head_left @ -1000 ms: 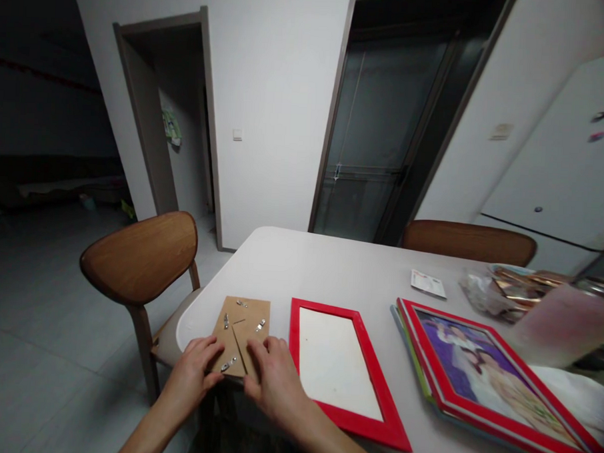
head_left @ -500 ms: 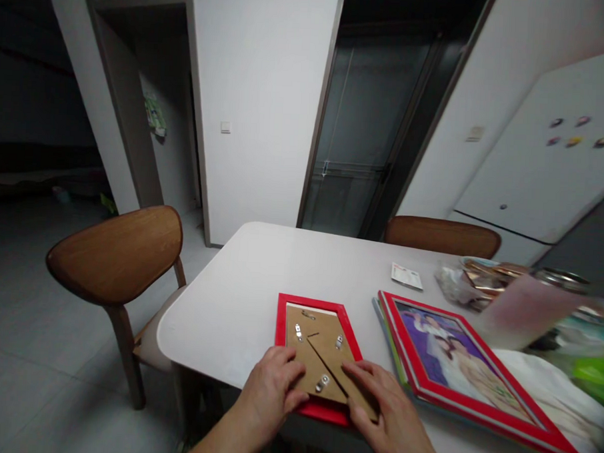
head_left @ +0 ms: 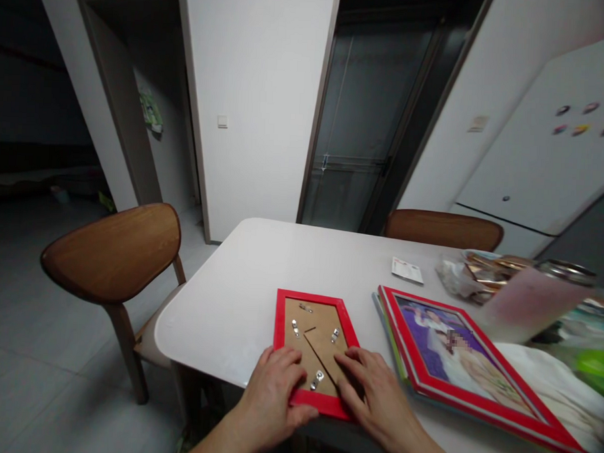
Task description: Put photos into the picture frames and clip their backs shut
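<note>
A red picture frame (head_left: pixel 281 319) lies face down at the near edge of the table. Its brown backing board (head_left: pixel 323 314) sits inside the red rim, with several small metal clips and a diagonal slit on it. My left hand (head_left: pixel 272 392) grips the near left corner, fingers curled over the left side and thumb along the near rim. My right hand (head_left: pixel 377 397) is on the right side, its fingertips and thumb closed on the lower right part of the board by the slit. The undersides of both hands are hidden.
On the right, a larger red-framed photo (head_left: pixel 416 352) lies on a stack. Beyond it are a small white card (head_left: pixel 407 270), plastic-wrapped items (head_left: pixel 484 278), a pinkish translucent container (head_left: pixel 533 303) and white cloth (head_left: pixel 540 374). Wooden chairs (head_left: pixel 115 252) stand left and behind the white table (head_left: pixel 229 297).
The backing board has slid away from me, off the near rim and down into the frame; the white strip at its far end is covered. Both hands stay at the frame, the right shifted slightly left.
</note>
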The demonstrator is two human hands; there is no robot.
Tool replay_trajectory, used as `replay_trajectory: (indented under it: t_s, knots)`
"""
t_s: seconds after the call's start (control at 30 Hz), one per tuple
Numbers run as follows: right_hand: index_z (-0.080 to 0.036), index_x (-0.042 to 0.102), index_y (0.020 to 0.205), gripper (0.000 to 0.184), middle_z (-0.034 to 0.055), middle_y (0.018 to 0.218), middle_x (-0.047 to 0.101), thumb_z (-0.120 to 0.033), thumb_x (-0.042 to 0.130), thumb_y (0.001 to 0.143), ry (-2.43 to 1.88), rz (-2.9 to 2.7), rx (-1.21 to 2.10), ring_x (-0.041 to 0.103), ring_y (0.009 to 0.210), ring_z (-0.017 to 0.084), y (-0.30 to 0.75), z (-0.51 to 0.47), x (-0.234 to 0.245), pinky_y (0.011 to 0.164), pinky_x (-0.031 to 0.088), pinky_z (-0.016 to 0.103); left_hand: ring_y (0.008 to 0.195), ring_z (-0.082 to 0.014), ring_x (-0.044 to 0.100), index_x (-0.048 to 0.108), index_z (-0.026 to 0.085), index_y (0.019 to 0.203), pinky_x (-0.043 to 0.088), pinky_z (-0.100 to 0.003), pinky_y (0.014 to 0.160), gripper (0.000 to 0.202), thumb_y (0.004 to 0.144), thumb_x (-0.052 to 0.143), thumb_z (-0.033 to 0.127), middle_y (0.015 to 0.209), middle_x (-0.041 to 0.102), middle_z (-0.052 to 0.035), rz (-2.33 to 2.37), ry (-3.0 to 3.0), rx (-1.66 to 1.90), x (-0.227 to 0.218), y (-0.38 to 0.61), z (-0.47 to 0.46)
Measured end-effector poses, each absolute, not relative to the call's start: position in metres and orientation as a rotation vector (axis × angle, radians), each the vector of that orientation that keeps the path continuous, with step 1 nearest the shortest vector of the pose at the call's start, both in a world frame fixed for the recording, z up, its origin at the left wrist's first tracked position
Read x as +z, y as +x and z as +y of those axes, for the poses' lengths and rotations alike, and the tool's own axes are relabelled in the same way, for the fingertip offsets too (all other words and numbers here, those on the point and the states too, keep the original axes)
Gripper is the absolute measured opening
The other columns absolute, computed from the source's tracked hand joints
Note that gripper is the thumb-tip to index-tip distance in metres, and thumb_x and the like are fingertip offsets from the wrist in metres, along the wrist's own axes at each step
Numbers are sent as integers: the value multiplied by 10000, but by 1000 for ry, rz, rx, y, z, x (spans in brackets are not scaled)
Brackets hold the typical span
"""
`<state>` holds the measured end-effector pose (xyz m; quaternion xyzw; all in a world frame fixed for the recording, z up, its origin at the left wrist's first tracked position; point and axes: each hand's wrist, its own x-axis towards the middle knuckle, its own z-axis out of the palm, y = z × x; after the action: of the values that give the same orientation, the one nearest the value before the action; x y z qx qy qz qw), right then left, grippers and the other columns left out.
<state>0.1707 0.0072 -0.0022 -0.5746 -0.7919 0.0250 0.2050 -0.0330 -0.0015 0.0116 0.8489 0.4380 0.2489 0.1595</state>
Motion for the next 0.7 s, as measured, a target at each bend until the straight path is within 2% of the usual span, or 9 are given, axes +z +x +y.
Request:
replay_trajectory:
  t_s: [0.07, 0.13, 0.33, 0.5, 0.7]
  knots:
    - [-217, 540, 1063, 348, 102, 1040, 506, -336, 392, 771, -1666, -2219, 5, 449, 933, 233, 167, 17, 5, 771, 381, 371, 1063, -247, 440, 559, 165, 849, 242, -429, 960, 419, 556, 710, 423, 1125, 529, -94, 1230, 2435, 709, 7, -33, -2]
    - [-219, 536, 1062, 353, 113, 1056, 495, -361, 365, 788, -1738, -2219, -73, 446, 919, 242, 164, 26, 10, 746, 379, 372, 1068, -246, 442, 555, 154, 846, 227, -440, 964, 421, 564, 703, 430, 1136, 525, -109, 1254, 2432, 686, 5, -33, -1]
    - [-162, 597, 874, 324, 111, 931, 522, -348, 339, 812, -1710, -2258, -88, 447, 861, 216, 163, 35, 11, 780, 359, 339, 1084, -246, 439, 546, 154, 917, 232, -438, 958, 445, 590, 690, 420, 1158, 518, -110, 1312, 2423, 594, 10, -31, -1]
    - [-138, 586, 935, 321, 119, 1033, 489, -338, 378, 794, -1692, -2171, 0, 414, 961, 228, 169, 31, 2, 842, 350, 335, 1108, -242, 419, 528, 166, 974, 226, -434, 964, 450, 623, 668, 409, 1182, 500, -105, 1330, 2416, 561, 11, -31, -5]
    - [-123, 595, 914, 305, 129, 1026, 513, -304, 390, 776, -1695, -2078, 20, 451, 958, 223, 169, 30, 0, 846, 363, 344, 1113, -239, 414, 526, 165, 965, 222, -434, 969, 420, 638, 661, 392, 1175, 506, -98, 1328, 2427, 562, 11, -32, -7]
